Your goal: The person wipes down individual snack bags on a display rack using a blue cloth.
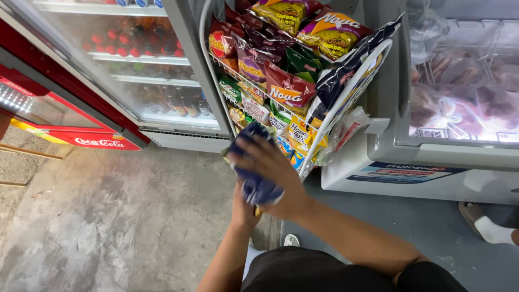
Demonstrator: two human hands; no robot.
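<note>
A dark blue snack bag (254, 162) is held low in front of a white wire snack rack (346, 94). My right hand (273, 173) lies over the bag's front with its fingers spread across it. My left hand (244, 208) is under and behind the bag, gripping its lower end, mostly hidden by the bag and my right wrist. The bag sits level with the rack's lowest shelves, beside yellow and orange packets (297, 138). Red, purple, green and yellow chip bags (286, 89) fill the rack's upper tiers.
A glass-door drinks cooler (135, 70) stands left of the rack, a red cooler (65, 119) further left. A white chest freezer (432, 157) with a glass lid is on the right. Another person's sandalled, socked foot (489, 224) is at the right edge. Bare concrete floor (108, 216) lies below.
</note>
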